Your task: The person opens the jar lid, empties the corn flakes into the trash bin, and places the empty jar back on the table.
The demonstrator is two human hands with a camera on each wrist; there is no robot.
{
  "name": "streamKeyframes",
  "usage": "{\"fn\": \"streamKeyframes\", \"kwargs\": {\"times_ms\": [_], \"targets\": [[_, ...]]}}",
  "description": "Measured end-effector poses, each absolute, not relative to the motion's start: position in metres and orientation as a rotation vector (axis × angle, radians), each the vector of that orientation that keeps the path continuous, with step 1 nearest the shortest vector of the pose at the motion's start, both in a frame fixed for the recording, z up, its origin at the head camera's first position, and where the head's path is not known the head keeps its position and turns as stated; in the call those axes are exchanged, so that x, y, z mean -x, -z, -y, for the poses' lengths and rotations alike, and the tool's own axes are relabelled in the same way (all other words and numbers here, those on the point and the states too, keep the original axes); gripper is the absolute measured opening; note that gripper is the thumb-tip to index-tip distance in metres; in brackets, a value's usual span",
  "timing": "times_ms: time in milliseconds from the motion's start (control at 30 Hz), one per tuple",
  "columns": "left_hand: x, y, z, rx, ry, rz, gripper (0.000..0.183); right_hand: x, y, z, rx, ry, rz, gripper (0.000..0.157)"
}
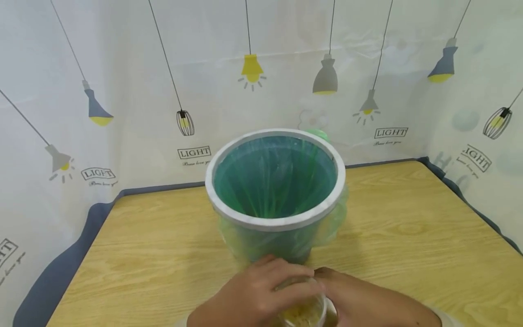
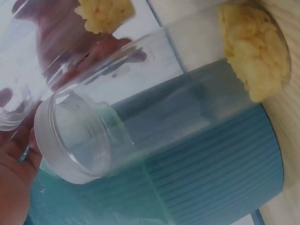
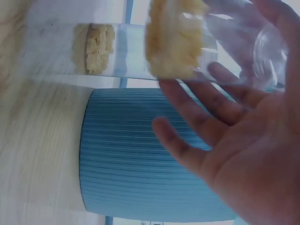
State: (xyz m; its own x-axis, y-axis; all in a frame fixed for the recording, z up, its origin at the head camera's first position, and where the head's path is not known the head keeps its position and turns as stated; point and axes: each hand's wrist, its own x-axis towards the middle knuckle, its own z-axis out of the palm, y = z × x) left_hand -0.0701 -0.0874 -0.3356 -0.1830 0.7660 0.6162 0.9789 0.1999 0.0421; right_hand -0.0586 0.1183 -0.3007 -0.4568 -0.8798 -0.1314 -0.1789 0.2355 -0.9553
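Observation:
My left hand (image 1: 257, 290) holds the top of a tall clear jar (image 2: 159, 98), with its fingers at the frosted rim. Yellow flakes (image 2: 258, 51) fill the bottom of that jar. Close beside it, a second clear jar (image 3: 173, 42) holds more yellow flakes; my right hand (image 3: 239, 140) grips it, with some fingers spread below. Both jars are upright, their flakes at the lower end. From the head view, my hands overlap around a round clear jar top (image 1: 304, 313), in front of the bin. Whether the tall jar's base touches the table cannot be told.
Just beyond my hands stands a blue ribbed bin (image 3: 140, 154) with a white rim (image 1: 273, 222) and a green bag (image 1: 282, 181) lining it. The wood table (image 1: 408, 227) is backed by a curtain (image 1: 269, 27) printed with lamps.

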Motion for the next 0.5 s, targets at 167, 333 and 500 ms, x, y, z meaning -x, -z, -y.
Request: {"fn": "streamKeyframes", "kwargs": {"times_ms": [167,333,500], "targets": [[0.073,0.329,0.09,1.559,0.661,1.985,0.054,0.053,0.297,-0.121,0.808,1.369,-1.794,0.05],[0.075,0.327,0.09,1.559,0.653,1.942,0.055,0.05,0.305,-0.121,0.734,1.443,-1.611,0.052],[0.076,0.329,0.091,1.583,0.657,1.981,0.06,0.053,0.317,-0.126,0.73,1.349,-1.749,0.055]]}}
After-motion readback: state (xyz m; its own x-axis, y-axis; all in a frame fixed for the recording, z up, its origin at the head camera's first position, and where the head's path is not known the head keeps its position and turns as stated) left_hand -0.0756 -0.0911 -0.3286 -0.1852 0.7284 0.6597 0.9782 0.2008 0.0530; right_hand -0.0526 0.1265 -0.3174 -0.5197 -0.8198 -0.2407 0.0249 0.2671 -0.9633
